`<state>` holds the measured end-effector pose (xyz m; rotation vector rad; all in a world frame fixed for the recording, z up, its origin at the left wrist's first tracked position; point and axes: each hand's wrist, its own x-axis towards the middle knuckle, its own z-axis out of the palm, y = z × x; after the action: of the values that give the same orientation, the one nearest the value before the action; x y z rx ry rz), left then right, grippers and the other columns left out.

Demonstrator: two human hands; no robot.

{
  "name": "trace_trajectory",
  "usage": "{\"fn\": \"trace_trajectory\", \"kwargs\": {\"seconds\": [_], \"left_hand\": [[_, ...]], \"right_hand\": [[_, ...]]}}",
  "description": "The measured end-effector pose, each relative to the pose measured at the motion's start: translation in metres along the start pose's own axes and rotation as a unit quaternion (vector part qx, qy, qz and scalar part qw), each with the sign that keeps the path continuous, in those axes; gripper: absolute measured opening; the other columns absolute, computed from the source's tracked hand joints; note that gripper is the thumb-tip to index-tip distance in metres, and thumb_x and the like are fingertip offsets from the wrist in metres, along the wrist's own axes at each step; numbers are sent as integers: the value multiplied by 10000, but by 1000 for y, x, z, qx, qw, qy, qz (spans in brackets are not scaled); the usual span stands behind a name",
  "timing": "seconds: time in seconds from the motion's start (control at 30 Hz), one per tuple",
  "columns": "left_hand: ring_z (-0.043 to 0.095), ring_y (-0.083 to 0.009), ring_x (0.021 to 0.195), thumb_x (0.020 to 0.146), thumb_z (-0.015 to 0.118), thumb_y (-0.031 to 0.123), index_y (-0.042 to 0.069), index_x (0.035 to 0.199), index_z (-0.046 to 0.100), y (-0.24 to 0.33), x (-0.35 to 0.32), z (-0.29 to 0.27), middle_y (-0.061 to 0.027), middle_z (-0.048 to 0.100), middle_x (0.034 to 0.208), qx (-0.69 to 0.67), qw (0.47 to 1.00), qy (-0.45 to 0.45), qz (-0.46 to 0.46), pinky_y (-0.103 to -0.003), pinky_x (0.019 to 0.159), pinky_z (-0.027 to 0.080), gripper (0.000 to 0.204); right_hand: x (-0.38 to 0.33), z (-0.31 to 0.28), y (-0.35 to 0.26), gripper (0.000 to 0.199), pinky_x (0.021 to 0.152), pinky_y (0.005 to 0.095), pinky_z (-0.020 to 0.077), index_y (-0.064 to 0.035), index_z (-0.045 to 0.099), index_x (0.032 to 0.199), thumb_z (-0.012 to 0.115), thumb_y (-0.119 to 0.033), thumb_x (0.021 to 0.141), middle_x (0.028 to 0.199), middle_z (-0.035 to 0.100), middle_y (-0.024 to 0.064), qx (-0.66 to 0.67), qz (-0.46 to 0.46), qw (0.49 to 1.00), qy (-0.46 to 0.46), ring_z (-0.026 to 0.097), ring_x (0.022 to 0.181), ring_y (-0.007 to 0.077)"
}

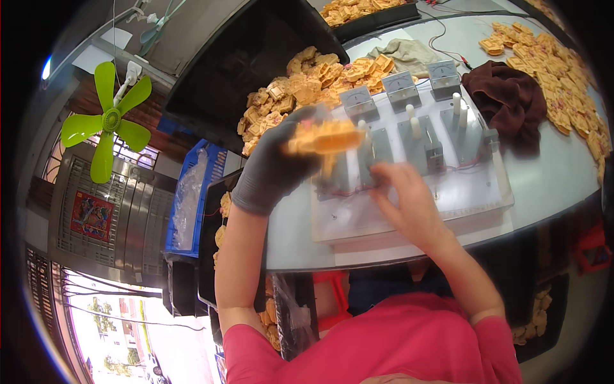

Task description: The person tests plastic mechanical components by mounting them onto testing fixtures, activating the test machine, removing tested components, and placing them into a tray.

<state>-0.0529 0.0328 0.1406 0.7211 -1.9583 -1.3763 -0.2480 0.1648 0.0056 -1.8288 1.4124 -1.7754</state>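
Note:
In a dark grey glove, my left hand [279, 160] is closed on orange plastic parts [329, 137], which are smeared by motion; their exact kind and number are unclear. They hang over the left part of a white test board [358, 221]. My bare right hand [409, 205] is just to the right of them, above the board's front. Its thumb and forefinger stand apart, slightly blurred, and I see nothing between them. Close to its fingertips are grey plates with white upright pegs [416, 128] and thin wires. Three analog dial meters [401, 88] line the board's back.
Many orange parts [275, 102] are heaped behind my left hand, and more [550, 83] spread at the far right. A dark brown cloth [505, 96] lies right of the board, a pale cloth [406, 54] behind it. A blue crate [192, 198] and green fan [110, 120] are left.

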Motion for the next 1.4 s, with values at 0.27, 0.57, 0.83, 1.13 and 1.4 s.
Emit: {"fn": "trace_trajectory", "kwargs": {"seconds": [0.27, 0.57, 0.83, 1.13, 1.4], "left_hand": [[579, -219, 1211, 957, 658, 268, 97, 1446, 499, -17, 44, -4, -140, 515, 1421, 19, 993, 72, -90, -357, 955, 537, 542], [552, -380, 1244, 921, 670, 243, 43, 1444, 498, -25, 50, 45, -219, 494, 1388, 476, 872, -32, 113, -396, 1066, 449, 586], [509, -391, 1324, 969, 602, 140, 16, 1445, 502, -13, 25, 50, -223, 515, 1432, 481, 856, -133, 134, -421, 1108, 420, 502], [519, -339, 1345, 978, 589, 78, 44, 1468, 503, -1, 16, 41, -207, 514, 1472, 471, 866, -108, 129, -394, 1126, 409, 499], [535, -233, 1331, 967, 616, 50, 11, 1401, 562, -14, -43, -27, -155, 563, 1424, 378, 913, 145, 49, -344, 1106, 424, 439]], "right_hand": [[-5, -8, 4, 272, 715, 344, 514, -70, 641, 1099, 766, -127, 864, 917, 643, 75, 76, 22, 996, -42, 591, 742, 221], [-3, -11, 0, 284, 684, 338, 506, -76, 653, 1091, 782, -162, 853, 918, 642, 65, 75, 15, 996, -35, 585, 740, 213], [-5, -10, 3, 296, 680, 346, 507, -84, 651, 1104, 782, -163, 850, 927, 631, 60, 70, 15, 997, -41, 577, 733, 217], [-8, 1, 4, 219, 729, 378, 510, -55, 622, 1028, 749, -119, 862, 944, 615, 78, 49, 60, 994, 72, 601, 804, 261], [-12, -1, 11, 136, 817, 421, 479, -59, 666, 924, 742, -150, 858, 928, 602, 79, -127, -7, 984, -127, 612, 918, 288]]}}
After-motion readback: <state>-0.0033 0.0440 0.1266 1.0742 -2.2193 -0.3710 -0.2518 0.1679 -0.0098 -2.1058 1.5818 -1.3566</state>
